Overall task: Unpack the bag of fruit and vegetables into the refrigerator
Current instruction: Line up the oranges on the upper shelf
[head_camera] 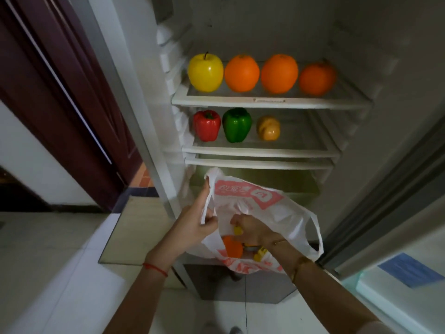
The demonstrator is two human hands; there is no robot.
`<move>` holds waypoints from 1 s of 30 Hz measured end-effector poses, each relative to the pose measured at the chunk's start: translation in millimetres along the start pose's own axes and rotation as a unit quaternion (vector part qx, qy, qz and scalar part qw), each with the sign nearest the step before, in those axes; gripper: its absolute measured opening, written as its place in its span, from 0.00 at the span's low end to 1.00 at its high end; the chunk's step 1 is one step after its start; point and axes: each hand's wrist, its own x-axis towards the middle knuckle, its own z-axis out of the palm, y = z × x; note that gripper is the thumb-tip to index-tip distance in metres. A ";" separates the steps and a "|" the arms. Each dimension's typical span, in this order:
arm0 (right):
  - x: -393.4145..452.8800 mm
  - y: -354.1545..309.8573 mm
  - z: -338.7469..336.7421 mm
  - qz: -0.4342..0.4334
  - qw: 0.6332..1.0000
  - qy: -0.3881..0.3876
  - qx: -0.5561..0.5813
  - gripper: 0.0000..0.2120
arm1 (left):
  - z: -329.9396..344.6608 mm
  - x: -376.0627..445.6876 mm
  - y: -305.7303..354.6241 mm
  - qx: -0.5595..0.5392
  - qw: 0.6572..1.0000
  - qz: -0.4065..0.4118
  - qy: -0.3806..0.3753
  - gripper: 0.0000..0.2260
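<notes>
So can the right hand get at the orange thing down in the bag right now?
Probably yes: the left hand holds the plastic bag open by its handle, and the right hand is already inside the mouth, just above the orange item.

Left arm: bare, reaching forward and up from the lower left, a red string round the wrist.
Left hand (195, 221): thumb stretched upward, the other fingers curled in, pinching a thin white handle.
Right arm: bare, coming in from the lower right, angled toward the left, thin bands at the wrist.
Right hand (249, 226): back facing up, bent downward at the wrist, fingers curled closed; what they grip is hidden.
Spacing: hands near each other, not touching.
</notes>
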 end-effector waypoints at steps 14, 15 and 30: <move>14.0 10.3 66.9 0.001 0.993 0.016 -0.121 0.39 | -7.8 -12.3 -6.0 -0.003 1.000 0.008 0.001 0.45; 13.3 10.8 66.2 -0.002 0.995 0.019 -0.095 0.39 | -7.2 -11.4 -6.6 -0.003 1.000 0.008 0.000 0.45; -51.6 -9.4 -58.0 -0.104 0.892 0.343 0.274 0.36 | 3.3 28.7 -0.5 -0.010 0.998 0.017 0.056 0.44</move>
